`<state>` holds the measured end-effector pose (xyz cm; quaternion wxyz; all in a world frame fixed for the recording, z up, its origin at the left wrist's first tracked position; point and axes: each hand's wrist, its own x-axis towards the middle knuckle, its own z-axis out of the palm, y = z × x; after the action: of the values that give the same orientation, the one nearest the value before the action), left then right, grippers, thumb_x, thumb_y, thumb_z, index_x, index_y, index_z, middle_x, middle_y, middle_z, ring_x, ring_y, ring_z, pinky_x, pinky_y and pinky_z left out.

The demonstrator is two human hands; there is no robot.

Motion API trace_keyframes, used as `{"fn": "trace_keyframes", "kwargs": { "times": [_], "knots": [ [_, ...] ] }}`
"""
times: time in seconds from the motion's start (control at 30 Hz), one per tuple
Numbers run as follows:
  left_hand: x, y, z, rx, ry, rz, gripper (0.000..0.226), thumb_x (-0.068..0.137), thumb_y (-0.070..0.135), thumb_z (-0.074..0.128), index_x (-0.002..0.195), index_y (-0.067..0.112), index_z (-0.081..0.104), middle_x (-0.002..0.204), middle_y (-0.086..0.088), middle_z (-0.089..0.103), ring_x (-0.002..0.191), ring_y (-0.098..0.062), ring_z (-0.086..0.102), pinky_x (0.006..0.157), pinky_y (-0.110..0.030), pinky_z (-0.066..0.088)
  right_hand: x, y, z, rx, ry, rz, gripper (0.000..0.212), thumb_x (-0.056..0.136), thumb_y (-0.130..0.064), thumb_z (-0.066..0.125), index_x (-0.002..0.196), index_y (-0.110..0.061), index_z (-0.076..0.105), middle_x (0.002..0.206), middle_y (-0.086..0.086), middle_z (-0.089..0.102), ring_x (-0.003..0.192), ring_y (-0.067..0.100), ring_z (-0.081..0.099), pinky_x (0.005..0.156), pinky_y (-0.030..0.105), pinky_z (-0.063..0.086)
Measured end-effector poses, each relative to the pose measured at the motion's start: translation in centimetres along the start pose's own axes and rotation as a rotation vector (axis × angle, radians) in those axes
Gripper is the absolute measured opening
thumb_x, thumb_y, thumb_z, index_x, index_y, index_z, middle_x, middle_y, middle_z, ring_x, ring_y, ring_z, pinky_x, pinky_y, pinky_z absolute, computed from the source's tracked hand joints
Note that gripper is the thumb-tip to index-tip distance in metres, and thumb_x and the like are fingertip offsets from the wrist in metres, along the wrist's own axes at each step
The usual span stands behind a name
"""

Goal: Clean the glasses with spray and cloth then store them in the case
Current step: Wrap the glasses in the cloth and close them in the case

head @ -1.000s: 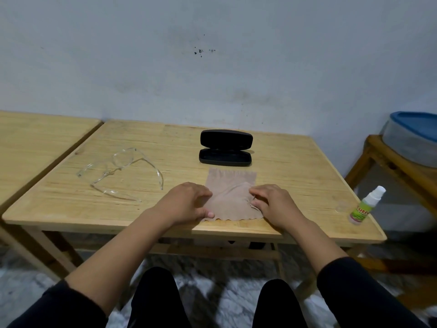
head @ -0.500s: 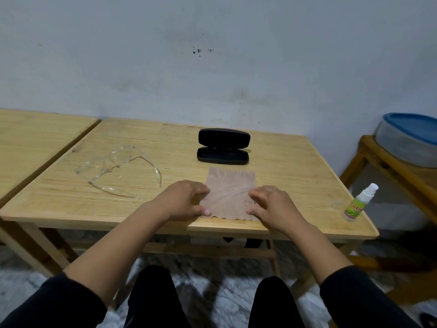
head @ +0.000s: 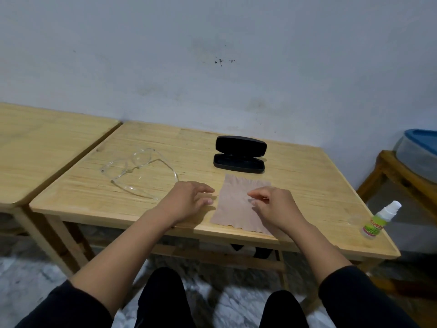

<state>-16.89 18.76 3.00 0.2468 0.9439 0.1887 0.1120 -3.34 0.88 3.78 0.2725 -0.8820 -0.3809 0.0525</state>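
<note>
A beige cleaning cloth [head: 234, 204] lies flat near the front edge of the wooden table [head: 307, 181]. My left hand [head: 189, 200] sits just left of the cloth with relaxed fingers and holds nothing. Over the cloth's right part is my right hand [head: 274, 205], its fingers loosely bent with the tips at the fabric. Clear-framed glasses [head: 139, 171] lie unfolded on the table to the left. Behind the cloth a black glasses case [head: 238, 159] stands open. A small spray bottle [head: 378, 221] with a green label stands at the table's front right corner.
A second wooden table [head: 42, 147] adjoins on the left. At the right a wooden stand [head: 397, 171] carries a grey tub with a blue lid [head: 421, 150]. A pale wall runs behind the tables. My knees are below the front edge.
My left hand has slid left off the cloth. The right hand has eased its fingers on the cloth's right side. The cloth, glasses, case and bottle have stayed in place.
</note>
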Motion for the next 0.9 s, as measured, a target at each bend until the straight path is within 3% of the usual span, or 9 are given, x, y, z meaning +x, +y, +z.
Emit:
{"fn": "trace_keyframes", "kwargs": {
  "times": [0.13,0.23,0.33,0.43,0.53,0.6,0.7,0.8,0.9],
  "knots": [
    [-1.4,-2.5,-2.5,-0.031,0.175,-0.025,0.027,0.085,0.027,0.063,0.111,0.022,0.066,0.115,-0.002,0.067,0.098,-0.017,0.062,0.085,-0.022,0.042,2.6,-3.3,2.7,0.109,0.02,-0.084,0.024,0.092,-0.017,0.056,0.113,-0.02,0.066,0.117,-0.004,0.064,0.097,0.005,0.054,0.084,0.016,0.041],
    [-2.9,-4.8,-4.6,-0.002,0.3,-0.044,0.024,0.085,0.022,0.064,0.108,0.02,0.068,0.111,-0.001,0.069,0.101,-0.016,0.062,0.087,-0.019,0.039,4.9,-5.8,4.4,0.189,-0.044,-0.171,0.024,0.093,-0.016,0.054,0.113,-0.018,0.066,0.109,-0.007,0.062,0.095,0.003,0.054,0.076,0.006,0.038],
    [-4.5,-7.5,-6.4,0.056,0.396,-0.091,0.025,0.084,0.014,0.065,0.107,0.02,0.068,0.111,-0.003,0.068,0.106,-0.018,0.061,0.093,-0.024,0.04,7.7,-8.1,6.1,0.217,-0.055,-0.249,0.024,0.091,-0.011,0.055,0.11,-0.018,0.068,0.103,-0.007,0.062,0.085,-0.002,0.053,0.063,-0.001,0.039],
    [-5.8,-10.0,-7.5,0.123,0.403,-0.162,0.029,0.083,0.01,0.065,0.109,0.022,0.067,0.115,-0.001,0.066,0.107,-0.017,0.06,0.094,-0.024,0.039,10.1,-9.8,7.5,0.25,-0.065,-0.281,0.027,0.088,-0.004,0.055,0.106,-0.017,0.07,0.099,-0.008,0.059,0.08,-0.003,0.053,0.064,-0.007,0.036],
    [-6.3,-11.5,-7.7,0.158,0.381,-0.138,0.031,0.081,0.009,0.067,0.108,0.025,0.067,0.114,0.001,0.065,0.104,-0.013,0.06,0.097,-0.027,0.044,11.7,-11.0,9.0,0.262,-0.102,-0.309,0.03,0.084,-0.001,0.056,0.101,-0.02,0.071,0.099,-0.01,0.059,0.086,0.002,0.057,0.074,0.003,0.043],
    [-6.3,-12.0,-7.7,0.161,0.381,-0.126,0.029,0.082,0.01,0.065,0.107,0.024,0.067,0.113,0.003,0.064,0.1,-0.008,0.059,0.094,-0.024,0.045,12.1,-11.6,9.7,0.319,-0.122,-0.309,0.029,0.081,0.001,0.058,0.095,-0.02,0.072,0.1,-0.01,0.059,0.093,0.009,0.058,0.083,0.018,0.048],
    [-5.8,-12.5,-7.6,0.17,0.421,-0.07,0.021,0.082,0.009,0.065,0.1,0.02,0.069,0.104,0.0,0.067,0.093,-0.01,0.061,0.087,-0.026,0.05,12.2,-12.3,10.1,0.391,-0.145,-0.343,0.034,0.079,0.004,0.057,0.083,-0.029,0.067,0.104,-0.006,0.062,0.098,0.011,0.059,0.086,0.026,0.05],
    [-5.2,-13.2,-7.7,0.175,0.492,-0.02,0.016,0.078,0.004,0.068,0.091,0.014,0.071,0.092,-0.004,0.07,0.084,-0.017,0.065,0.075,-0.034,0.056,12.4,-12.5,10.4,0.435,-0.144,-0.348,0.032,0.079,0.003,0.062,0.082,-0.028,0.067,0.104,-0.004,0.066,0.1,0.011,0.06,0.088,0.028,0.052],
    [-4.5,-13.3,-8.0,0.145,0.596,0.015,0.019,0.075,-0.002,0.07,0.088,0.011,0.071,0.088,-0.004,0.071,0.082,-0.012,0.066,0.076,-0.023,0.054,12.6,-12.5,10.3,0.53,-0.084,-0.353,0.024,0.081,0.006,0.06,0.087,-0.013,0.074,0.1,-0.003,0.065,0.089,0.0,0.062,0.079,0.019,0.054]
  ]
}}
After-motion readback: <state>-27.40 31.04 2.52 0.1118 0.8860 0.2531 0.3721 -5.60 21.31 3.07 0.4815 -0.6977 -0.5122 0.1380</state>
